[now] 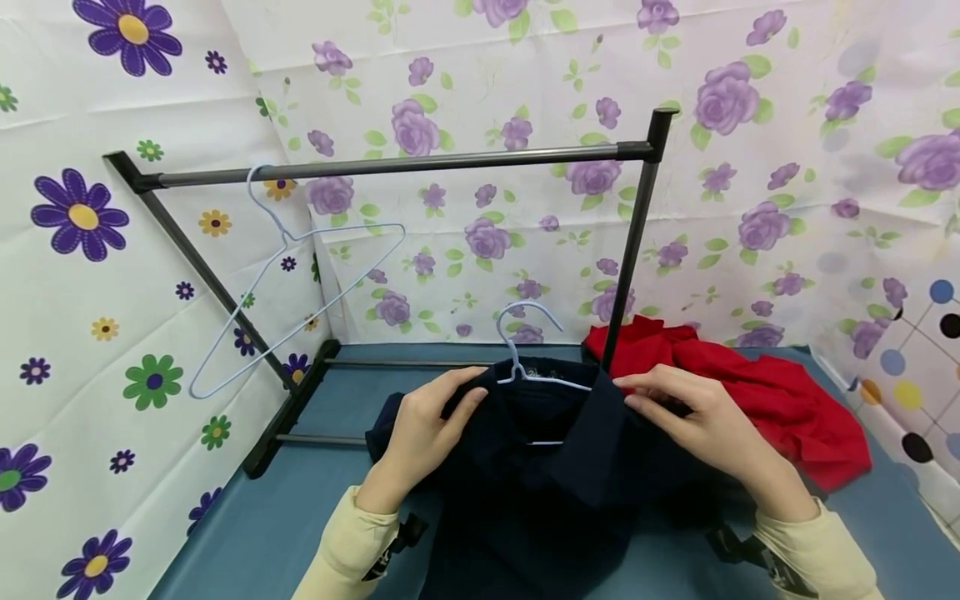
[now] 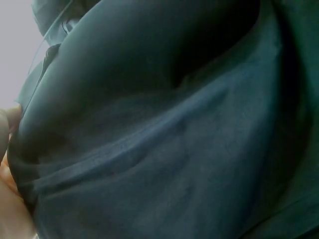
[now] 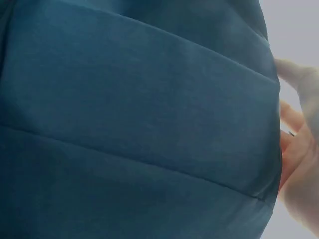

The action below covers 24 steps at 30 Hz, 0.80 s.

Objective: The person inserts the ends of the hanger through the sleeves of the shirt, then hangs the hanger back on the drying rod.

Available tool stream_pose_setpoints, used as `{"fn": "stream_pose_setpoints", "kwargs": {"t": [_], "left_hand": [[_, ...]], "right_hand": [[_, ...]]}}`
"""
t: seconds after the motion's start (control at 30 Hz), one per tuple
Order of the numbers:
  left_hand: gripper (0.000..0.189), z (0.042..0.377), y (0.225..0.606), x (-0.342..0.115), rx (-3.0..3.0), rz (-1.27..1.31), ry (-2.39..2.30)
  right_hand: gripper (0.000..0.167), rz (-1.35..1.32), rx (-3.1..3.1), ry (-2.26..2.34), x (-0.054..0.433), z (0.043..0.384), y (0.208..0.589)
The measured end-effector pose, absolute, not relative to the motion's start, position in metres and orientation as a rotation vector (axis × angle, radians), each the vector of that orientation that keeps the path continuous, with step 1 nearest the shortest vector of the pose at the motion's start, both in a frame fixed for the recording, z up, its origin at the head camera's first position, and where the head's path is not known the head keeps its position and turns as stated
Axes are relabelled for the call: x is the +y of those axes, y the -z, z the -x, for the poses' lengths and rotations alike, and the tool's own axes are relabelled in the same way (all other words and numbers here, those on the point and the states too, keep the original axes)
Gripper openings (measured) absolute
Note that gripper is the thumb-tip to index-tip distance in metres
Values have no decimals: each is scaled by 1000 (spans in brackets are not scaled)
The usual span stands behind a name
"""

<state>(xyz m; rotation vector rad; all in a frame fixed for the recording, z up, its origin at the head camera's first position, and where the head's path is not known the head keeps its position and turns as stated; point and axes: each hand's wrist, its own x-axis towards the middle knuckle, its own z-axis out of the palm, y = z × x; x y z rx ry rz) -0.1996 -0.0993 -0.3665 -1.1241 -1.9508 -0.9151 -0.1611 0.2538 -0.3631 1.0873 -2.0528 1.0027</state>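
Note:
A dark navy collared shirt (image 1: 540,500) hangs between my hands, its cloth filling most of both wrist views. Inside its neck sits a pale blue hanger (image 1: 517,350), the hook standing up above the collar and part of the bar showing in the opening. My left hand (image 1: 427,425) pinches the shirt at the left side of the collar between thumb and fingers. On the other side my right hand (image 1: 701,417) pinches the cloth near the right collar point. The hanger's arms are mostly hidden under the fabric.
A black garment rack (image 1: 420,164) stands behind on the blue table surface (image 1: 217,533). From its rail hangs a bare pale blue hanger (image 1: 300,237) at the left. A crumpled red garment (image 1: 780,400) lies at the right, behind my right hand. Flowered sheets (image 1: 480,92) back the area.

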Motion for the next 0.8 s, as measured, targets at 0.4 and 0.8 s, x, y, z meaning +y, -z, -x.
{"fn": "stream_pose_setpoints", "kwargs": {"t": [0.4, 0.8], "left_hand": [[30, 200, 367, -98, -1927, 1161, 903], [39, 199, 357, -113, -1981, 1164, 915]], "right_hand": [[50, -1070, -2300, -835, 261, 157, 373], [35, -1015, -2077, -846, 261, 164, 373]]}}
